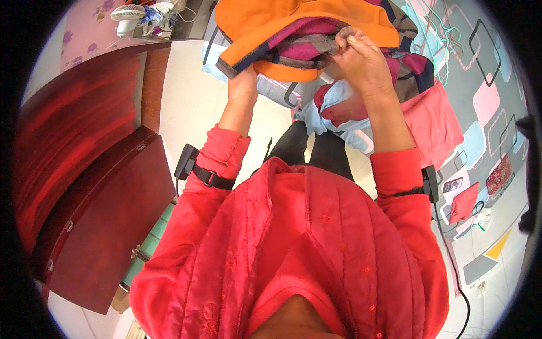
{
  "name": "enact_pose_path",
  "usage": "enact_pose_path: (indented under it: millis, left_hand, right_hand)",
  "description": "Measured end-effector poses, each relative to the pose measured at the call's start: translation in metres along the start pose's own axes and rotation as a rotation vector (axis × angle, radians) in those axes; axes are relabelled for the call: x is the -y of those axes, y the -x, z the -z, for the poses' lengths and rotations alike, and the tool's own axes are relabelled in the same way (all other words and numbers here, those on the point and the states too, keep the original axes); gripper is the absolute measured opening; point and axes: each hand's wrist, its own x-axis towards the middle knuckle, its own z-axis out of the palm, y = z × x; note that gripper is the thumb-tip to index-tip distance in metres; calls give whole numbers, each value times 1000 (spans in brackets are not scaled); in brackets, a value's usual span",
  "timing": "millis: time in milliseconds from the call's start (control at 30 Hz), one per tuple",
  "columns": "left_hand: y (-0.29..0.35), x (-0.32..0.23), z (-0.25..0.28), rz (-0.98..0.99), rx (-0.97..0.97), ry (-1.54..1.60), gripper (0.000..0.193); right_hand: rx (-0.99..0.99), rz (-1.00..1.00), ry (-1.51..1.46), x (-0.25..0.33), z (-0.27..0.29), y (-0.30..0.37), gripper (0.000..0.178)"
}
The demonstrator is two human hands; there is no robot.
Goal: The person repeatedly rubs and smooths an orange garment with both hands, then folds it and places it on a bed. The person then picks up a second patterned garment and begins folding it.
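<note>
An orange garment with a striped lining of purple, grey and navy lies bunched in front of me at the top of the view. My right hand is closed, fingertips pinching the striped cloth near the middle. Under the garment's dark-edged left end is my left hand, touching it from below; its fingers are hidden by the cloth. Just below the right hand, a light blue garment and a dark red cloth lie crumpled together.
A pink cloth hangs at the right of the pile on the patterned bedspread. Pale green hangers lie at the far right, a phone nearer. A dark red cabinet is at left, a white fan beyond.
</note>
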Motion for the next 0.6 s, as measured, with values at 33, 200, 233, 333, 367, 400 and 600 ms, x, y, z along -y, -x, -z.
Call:
enact_pose_path:
  millis: [33,200,233,333,367,400,600]
  left_hand:
    - [1,-2,-2,-10,39,122,33]
    - [4,-12,-11,67,190,354,37]
    - [4,-13,-12,54,253,373,38]
    - [2,-14,-9,-124,386,234,34]
    - [0,-14,-7,-281,431,-40,32]
    - [-2,-14,-4,-505,438,-366,31]
    - [-11,-5,18,-603,401,-726,24]
  right_hand:
    - [-62,25,-46,-1,-1,2,10]
    - [-249,-203,574,-43,-8,26,23]
    - [-401,-411,276,-53,-8,29,28]
    - [-288,-379,227,-60,-1,27,34]
    - [-234,-303,217,-60,1,23,35]
    - [-284,-234,188,-56,2,19,37]
    - [-193,277,1447,-15,-4,5,32]
